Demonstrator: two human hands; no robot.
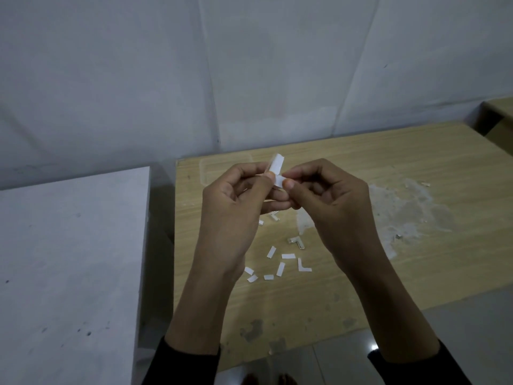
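- Two hands work together above the middle of the wooden table (416, 162): your left hand (236, 195) and right hand (330, 195) touch at the fingertips, and both pinch one small white strip (277, 166).
- The strip is raised off the table between your thumbs and forefingers. Its free end sticks up toward the far side, and its lower end bends right, beside your right thumb.
- The step in hand looks like peeling a paper backing off a small piece. I cannot tell whether a part lies under the paper.
- Several loose white slips (279, 268) lie on the table nearer to you, with an L-shaped bracket (296, 242) just beyond them.
- The next move likely calls for a firm left pinch while you draw the right hand away slowly, so the paper comes off whole rather than tearing.
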